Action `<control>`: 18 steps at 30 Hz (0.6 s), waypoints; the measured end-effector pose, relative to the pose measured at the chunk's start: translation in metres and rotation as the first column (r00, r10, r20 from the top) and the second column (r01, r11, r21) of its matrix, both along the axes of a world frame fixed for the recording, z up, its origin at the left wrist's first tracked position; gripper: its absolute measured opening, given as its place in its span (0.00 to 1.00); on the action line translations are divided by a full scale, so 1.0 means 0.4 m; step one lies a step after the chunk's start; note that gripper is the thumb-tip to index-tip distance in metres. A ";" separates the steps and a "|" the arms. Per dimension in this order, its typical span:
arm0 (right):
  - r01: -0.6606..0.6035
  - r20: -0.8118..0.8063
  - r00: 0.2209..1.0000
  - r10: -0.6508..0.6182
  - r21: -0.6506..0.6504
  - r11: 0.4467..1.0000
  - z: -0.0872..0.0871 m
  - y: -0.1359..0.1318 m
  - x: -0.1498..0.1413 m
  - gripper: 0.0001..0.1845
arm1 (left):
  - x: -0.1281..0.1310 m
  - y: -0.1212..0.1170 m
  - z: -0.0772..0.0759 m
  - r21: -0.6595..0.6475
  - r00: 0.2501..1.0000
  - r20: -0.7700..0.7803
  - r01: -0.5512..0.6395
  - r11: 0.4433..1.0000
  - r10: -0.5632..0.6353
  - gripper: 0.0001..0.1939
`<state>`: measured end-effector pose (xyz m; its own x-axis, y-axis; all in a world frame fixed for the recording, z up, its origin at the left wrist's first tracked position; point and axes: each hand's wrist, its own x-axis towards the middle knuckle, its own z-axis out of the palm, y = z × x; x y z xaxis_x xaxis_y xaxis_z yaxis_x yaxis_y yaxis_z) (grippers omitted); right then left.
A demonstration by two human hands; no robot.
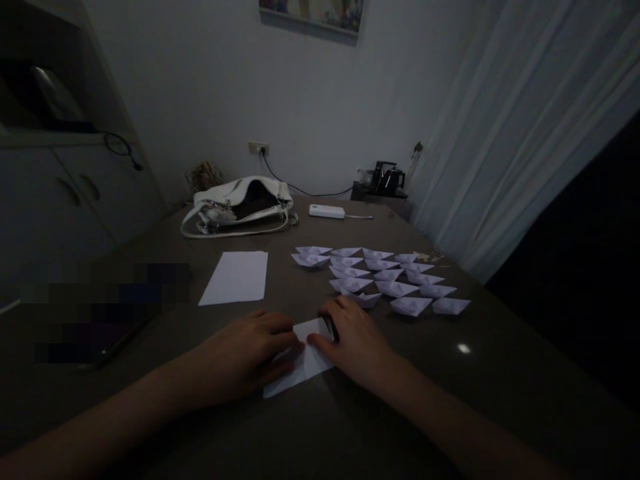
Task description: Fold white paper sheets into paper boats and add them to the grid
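Lots of white folded-paper boats [397, 288] done, 1 part-folded white sheet [314, 362] on dark tabletop [320, 440] held by L hand [255, 350] & R hand [357, 343], both half-curled (R w/ smth dark [330, 328], idk what), flat white paper stack [237, 277] unfolded.

The smooth, bare left hand [253, 353] with slim fingers is joining a long, bare left forearm [127, 413] that is tapering toward the wrist. The right hand [360, 341], likewise bare and slim-fingered, is joining a matching bare right forearm [443, 417]. Dim light is obscuring finer details.
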<state>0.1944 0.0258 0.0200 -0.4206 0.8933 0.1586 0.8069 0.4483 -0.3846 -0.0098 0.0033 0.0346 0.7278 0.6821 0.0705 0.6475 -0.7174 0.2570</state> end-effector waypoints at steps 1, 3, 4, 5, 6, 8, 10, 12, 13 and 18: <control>-0.004 -0.001 1.000 0.004 0.008 1.000 0.000 0.000 0.000 0.16 | -0.001 0.000 0.000 -0.014 1.000 0.002 0.003 1.000 -0.003 0.07; -0.014 -0.016 1.000 0.014 0.020 1.000 -0.001 -0.001 0.001 0.15 | -0.002 0.001 0.000 -0.038 1.000 0.007 0.012 0.999 -0.012 0.08; -0.015 -0.026 1.000 0.016 0.022 1.000 -0.003 0.000 0.002 0.14 | -0.004 0.001 0.001 -0.048 1.000 0.006 0.017 0.999 -0.017 0.08; -0.016 -0.033 0.999 0.017 0.021 1.000 -0.004 0.000 0.002 0.14 | -0.005 0.002 0.001 -0.058 1.000 0.002 0.020 0.998 -0.020 0.09; -0.014 -0.040 0.999 0.015 0.018 1.000 -0.005 0.000 0.003 0.14 | -0.006 0.002 0.001 -0.068 1.000 -0.001 0.022 0.997 -0.022 0.09; -0.011 -0.052 0.999 0.011 0.006 1.000 -0.005 0.000 0.003 0.13 | -0.008 0.003 0.002 -0.087 1.000 -0.008 0.023 0.996 -0.024 0.10; -0.014 -0.056 0.998 0.014 0.001 1.000 -0.003 -0.003 0.003 0.13 | -0.009 0.003 0.002 -0.104 1.000 -0.009 0.025 0.994 -0.026 0.11; -0.020 -0.035 0.999 0.020 0.005 1.000 0.004 -0.009 0.002 0.14 | -0.009 0.002 0.003 -0.116 1.000 -0.004 0.020 0.993 -0.021 0.11; -0.023 -0.012 1.000 0.023 0.008 1.000 0.008 -0.013 0.001 0.15 | -0.009 0.002 0.003 -0.122 1.000 -0.003 0.014 0.992 -0.015 0.11; -0.050 0.116 0.992 0.046 0.028 0.998 0.027 -0.029 -0.001 0.15 | -0.008 0.001 0.001 -0.141 1.000 0.020 -0.009 0.990 0.012 0.10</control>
